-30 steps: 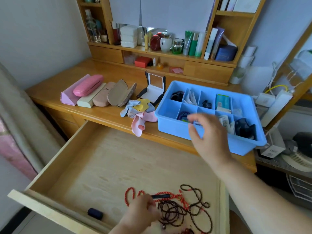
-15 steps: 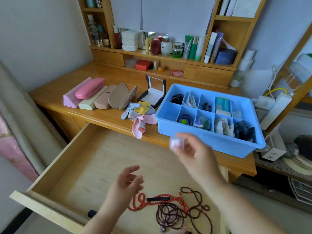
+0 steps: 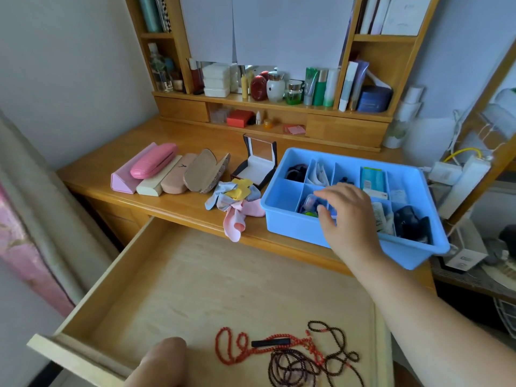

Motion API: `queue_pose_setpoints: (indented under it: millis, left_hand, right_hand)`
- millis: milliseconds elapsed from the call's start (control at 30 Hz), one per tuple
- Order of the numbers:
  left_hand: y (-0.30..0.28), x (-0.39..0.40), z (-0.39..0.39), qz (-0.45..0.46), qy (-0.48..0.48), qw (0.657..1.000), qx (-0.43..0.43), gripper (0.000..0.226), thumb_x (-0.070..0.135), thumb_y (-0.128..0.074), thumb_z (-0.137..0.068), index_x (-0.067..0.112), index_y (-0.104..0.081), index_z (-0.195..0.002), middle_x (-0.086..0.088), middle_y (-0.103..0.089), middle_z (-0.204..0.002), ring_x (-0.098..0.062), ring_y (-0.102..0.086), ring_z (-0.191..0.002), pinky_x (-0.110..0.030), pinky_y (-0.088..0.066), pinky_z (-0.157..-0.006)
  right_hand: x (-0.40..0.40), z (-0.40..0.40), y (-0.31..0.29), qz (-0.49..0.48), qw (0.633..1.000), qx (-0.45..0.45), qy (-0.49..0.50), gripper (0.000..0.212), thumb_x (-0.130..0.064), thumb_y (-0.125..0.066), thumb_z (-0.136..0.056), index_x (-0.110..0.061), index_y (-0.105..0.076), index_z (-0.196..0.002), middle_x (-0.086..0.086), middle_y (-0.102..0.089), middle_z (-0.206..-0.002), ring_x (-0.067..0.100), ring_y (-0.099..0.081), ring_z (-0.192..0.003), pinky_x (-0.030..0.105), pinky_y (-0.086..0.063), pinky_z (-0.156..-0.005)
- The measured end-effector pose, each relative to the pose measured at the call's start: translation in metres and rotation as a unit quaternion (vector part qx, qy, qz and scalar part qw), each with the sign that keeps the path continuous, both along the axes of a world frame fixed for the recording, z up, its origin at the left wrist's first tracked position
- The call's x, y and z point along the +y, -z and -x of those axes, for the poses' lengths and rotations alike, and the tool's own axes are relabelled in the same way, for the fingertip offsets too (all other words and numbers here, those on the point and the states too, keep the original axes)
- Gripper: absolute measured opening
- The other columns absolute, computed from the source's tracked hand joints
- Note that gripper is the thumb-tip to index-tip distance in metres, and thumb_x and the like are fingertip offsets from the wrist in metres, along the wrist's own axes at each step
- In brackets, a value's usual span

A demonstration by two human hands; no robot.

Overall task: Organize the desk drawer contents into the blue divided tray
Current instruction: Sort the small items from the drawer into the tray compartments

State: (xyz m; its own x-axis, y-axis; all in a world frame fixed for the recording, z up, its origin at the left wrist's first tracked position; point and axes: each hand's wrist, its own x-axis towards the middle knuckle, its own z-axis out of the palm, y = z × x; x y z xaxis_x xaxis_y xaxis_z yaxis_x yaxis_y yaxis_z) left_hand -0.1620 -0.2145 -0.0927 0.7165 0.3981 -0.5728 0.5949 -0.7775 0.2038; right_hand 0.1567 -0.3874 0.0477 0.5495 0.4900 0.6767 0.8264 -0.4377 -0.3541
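One blue tray (image 3: 290, 230) was positioned on the desk (image 3: 117, 174) at 2 o'clock from the open drawer (image 3: 195, 289). The right hand (image 3: 346, 216) was held over its front cells, fingers loosely spread. Of the left hand (image 3: 159, 364), the grip could not be determined. Two bead strings (image 3: 312, 358), red and dark, and one black bar (image 3: 270, 343) were left at the drawer's 5 o'clock. Four cases (image 3: 173, 171) were lined up at 10 o'clock.

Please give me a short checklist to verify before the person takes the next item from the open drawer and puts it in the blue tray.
1. Right hand out of the blue divided tray: not ok, it reaches over a front compartment.
2. Right hand empty: cannot tell.
3. Left hand free: cannot tell, mostly out of view.
4. Items left in the drawer: ok, red bead string, dark bead strings, black bar.
5. Empty compartment available: ok, front-left one.
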Motion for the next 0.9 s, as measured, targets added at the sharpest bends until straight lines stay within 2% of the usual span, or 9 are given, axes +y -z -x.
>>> queue_pose_setpoints:
  millis: [133, 233, 300, 400, 500, 567, 667, 767, 900]
  left_hand:
    - [-0.016, 0.006, -0.031, 0.001, -0.145, 0.989, 0.011, 0.024, 0.035, -0.047, -0.093, 0.023, -0.059, -0.110, -0.003, -0.056, -0.126, -0.015, -0.051, -0.119, -0.022, -0.037, -0.101]
    - [-0.026, -0.008, -0.057, 0.064, -0.138, 0.983, -0.106, 0.033, 0.038, -0.054, -0.093, 0.023, -0.052, -0.064, 0.005, -0.055, -0.065, -0.002, -0.051, -0.062, -0.017, -0.039, -0.061]
    - [-0.040, -0.034, -0.075, 0.222, -0.229, 0.917, -0.239, 0.035, 0.023, -0.047, -0.099, 0.014, -0.051, -0.065, 0.006, -0.042, -0.046, -0.004, -0.037, -0.040, -0.017, -0.030, -0.043]
    - [-0.061, -0.070, -0.095, 0.413, -0.284, 0.798, -0.333, 0.026, 0.016, -0.034, -0.102, 0.005, -0.042, -0.080, 0.006, -0.028, -0.045, -0.008, -0.023, -0.035, -0.015, -0.018, -0.036]
    - [-0.063, -0.087, -0.104, 0.449, -0.289, 0.757, -0.377, 0.029, 0.024, -0.032, -0.102, 0.004, -0.045, -0.086, -0.003, -0.029, -0.055, -0.013, -0.024, -0.043, -0.019, -0.017, -0.042]
    - [-0.061, -0.089, -0.105, 0.440, -0.300, 0.742, -0.407, 0.030, 0.029, -0.031, -0.102, 0.007, -0.050, -0.094, -0.006, -0.038, -0.059, -0.016, -0.031, -0.044, -0.022, -0.020, -0.044]
    - [-0.047, -0.075, -0.096, 0.346, -0.311, 0.759, -0.454, 0.023, 0.027, -0.034, -0.101, 0.020, -0.055, -0.095, -0.001, -0.045, -0.060, -0.018, -0.037, -0.044, -0.023, -0.030, -0.044]
    - [-0.021, -0.056, -0.073, 0.231, -0.328, 0.787, -0.469, 0.018, 0.017, -0.039, -0.100, 0.016, -0.055, -0.093, 0.002, -0.043, -0.053, -0.015, -0.037, -0.044, -0.022, -0.031, -0.046]
    - [0.002, -0.040, -0.055, 0.170, -0.375, 0.789, -0.456, 0.016, 0.015, -0.042, -0.098, 0.014, -0.057, -0.092, 0.000, -0.043, -0.049, -0.016, -0.038, -0.047, -0.030, -0.032, -0.055]
  right_hand:
    - [-0.027, 0.062, 0.024, -0.003, 0.997, 0.014, -0.078, 0.025, -0.026, -0.051, -0.088, -0.016, -0.068, -0.103, -0.006, -0.066, -0.099, 0.012, -0.058, -0.097, 0.030, -0.043, -0.094]
    - [-0.032, 0.104, 0.045, 0.057, 0.965, 0.195, -0.168, 0.026, -0.037, -0.050, -0.088, -0.029, -0.064, -0.108, -0.018, -0.062, -0.092, 0.000, -0.059, -0.076, 0.020, -0.054, -0.074]
    - [-0.027, 0.121, 0.056, 0.111, 0.903, 0.369, -0.191, 0.030, -0.042, -0.054, -0.087, -0.042, -0.057, -0.116, -0.022, -0.060, -0.096, -0.001, -0.058, -0.070, 0.016, -0.052, -0.068]
    - [-0.020, 0.129, 0.066, 0.079, 0.836, 0.510, -0.189, 0.022, -0.027, -0.067, -0.085, -0.039, -0.067, -0.104, -0.019, -0.067, -0.078, -0.003, -0.055, -0.058, 0.011, -0.044, -0.060]
    - [-0.019, 0.125, 0.059, 0.021, 0.815, 0.553, -0.170, 0.016, -0.015, -0.070, -0.081, -0.031, -0.072, -0.084, -0.011, -0.067, -0.066, 0.004, -0.060, -0.061, 0.022, -0.051, -0.064]
    - [-0.018, 0.111, 0.044, 0.003, 0.855, 0.496, -0.155, 0.019, -0.013, -0.072, -0.079, -0.032, -0.070, -0.080, -0.011, -0.068, -0.069, 0.000, -0.060, -0.062, 0.017, -0.049, -0.064]
    - [-0.010, 0.064, 0.004, -0.073, 0.958, 0.258, -0.099, 0.019, -0.008, -0.072, -0.077, -0.025, -0.067, -0.083, -0.012, -0.066, -0.075, 0.001, -0.060, -0.067, 0.008, -0.045, -0.063]
    - [0.001, 0.007, -0.025, -0.082, 0.990, 0.110, -0.020, 0.016, 0.000, -0.067, -0.077, -0.010, -0.069, -0.089, -0.003, -0.061, -0.082, 0.010, -0.058, -0.066, 0.012, -0.046, -0.067]
    - [0.020, -0.029, -0.009, 0.191, 0.974, 0.109, 0.042, 0.020, -0.012, -0.051, -0.089, -0.006, -0.063, -0.075, 0.006, -0.060, -0.084, 0.027, -0.057, -0.080, 0.037, -0.039, -0.065]
